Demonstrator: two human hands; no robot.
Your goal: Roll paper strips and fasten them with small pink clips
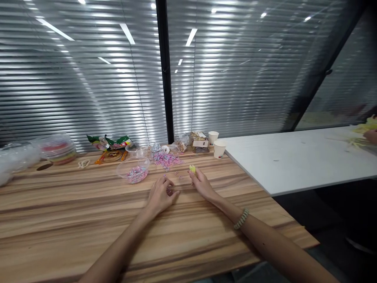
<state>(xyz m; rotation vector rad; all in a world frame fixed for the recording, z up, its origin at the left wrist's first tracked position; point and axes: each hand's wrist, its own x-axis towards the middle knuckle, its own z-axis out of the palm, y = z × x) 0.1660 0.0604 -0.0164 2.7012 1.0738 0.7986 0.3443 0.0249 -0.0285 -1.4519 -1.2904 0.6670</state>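
Fingertips of the right hand [202, 185] are closed on a small yellow object [192, 168], held just above or on the wood-grain table [188, 232]; which of the two cannot be told. Left hand [160, 193] rests nearby, well apart from the right, its thumb and fingers parted in a curve around a small dark pink cluster [170, 191]; whether they touch it is unclear. A beaded bracelet [241, 219] circles the right wrist.

Beyond the hands lies a loose pile of pink and purple pieces [166, 158], with a clear bowl [121, 169] holding similar pieces to its left. Farther back are two paper cups [219, 149], a small open box [200, 142] and green snack packaging [113, 142]. Stacked tubs [57, 149] stand at far left.

To the right, a white table [300, 161] adjoins; another person's hand [371, 136] is by yellow material [366, 125] there. Windows with blinds [250, 70] fill the background.
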